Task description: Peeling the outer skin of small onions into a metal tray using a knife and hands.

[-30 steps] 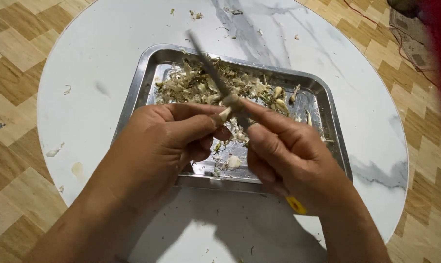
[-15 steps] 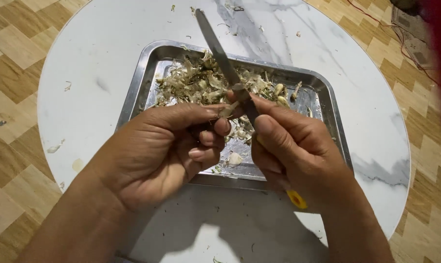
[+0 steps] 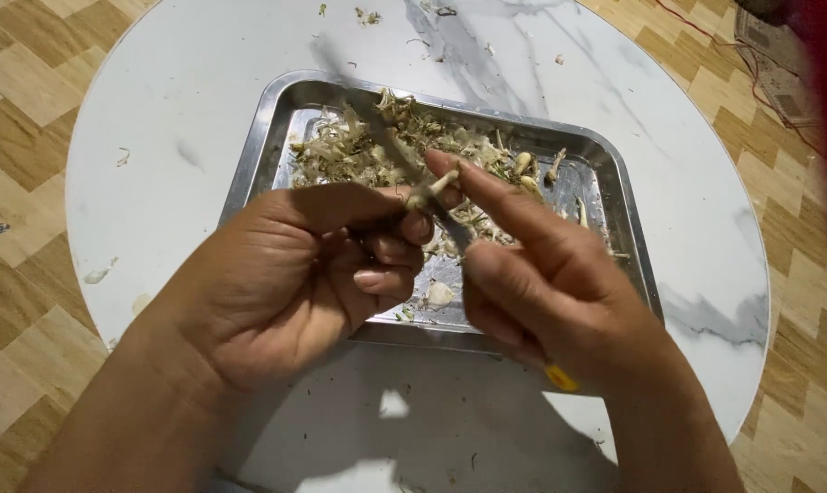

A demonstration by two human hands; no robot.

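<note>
Two hands over tray (image 3: 258, 137). Left hand (image 3: 295, 274) grip pinches small stalk (image 3: 429, 192); right hand (image 3: 541, 283) closed on knife (image 3: 404, 160), blade now lowered from earlier angle, against stalk beside grip; peelings beyond.

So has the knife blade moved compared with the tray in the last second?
Yes. The knife blade has swung left; its tip now lies over the upper left corner of the metal tray, held in the right hand.

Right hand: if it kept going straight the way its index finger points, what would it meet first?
The right hand points up-left, so it would first meet the small pale piece pinched by the left hand, then the peelings in the metal tray; depth is unclear.
</note>
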